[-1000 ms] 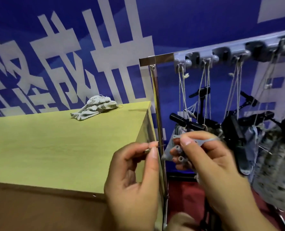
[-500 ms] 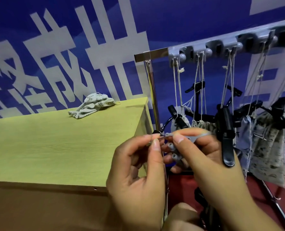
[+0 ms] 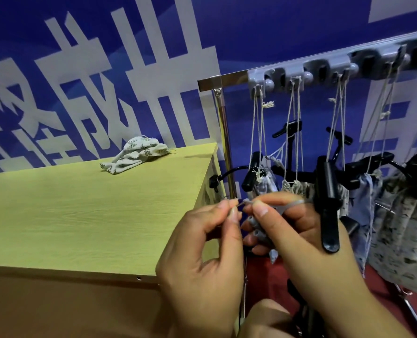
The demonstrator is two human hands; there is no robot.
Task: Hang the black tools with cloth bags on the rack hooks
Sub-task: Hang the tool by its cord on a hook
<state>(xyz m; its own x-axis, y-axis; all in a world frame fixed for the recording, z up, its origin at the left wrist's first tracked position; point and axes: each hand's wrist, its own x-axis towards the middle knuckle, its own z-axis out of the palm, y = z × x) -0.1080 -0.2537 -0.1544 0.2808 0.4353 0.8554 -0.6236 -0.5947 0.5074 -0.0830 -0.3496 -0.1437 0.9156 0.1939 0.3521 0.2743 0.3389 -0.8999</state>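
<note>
Several black tools (image 3: 326, 203) with cloth bags (image 3: 397, 230) hang on strings from the grey hook rail (image 3: 300, 71) at the upper right. In front of them, my right hand (image 3: 297, 230) grips a small grey plastic piece (image 3: 257, 226) with round pegs, and a thin grey strand (image 3: 287, 204) lies across its fingers. My left hand (image 3: 202, 252) pinches the strand's left end between thumb and forefinger, right beside my right thumb. One more patterned cloth bag (image 3: 139, 152) lies crumpled on the far side of the yellow table (image 3: 80, 211).
The rack's chrome upright pole (image 3: 227, 147) stands against the table's right edge. A blue wall with white characters (image 3: 129, 69) is behind everything. Red floor (image 3: 263, 276) shows under the rack, and the rack's legs (image 3: 412, 311) slant at the lower right.
My two hands have come closer, so the left pinch now meets the right thumb. The hanging tools and bags have swung and settled, and my view has shifted slightly right and down.
</note>
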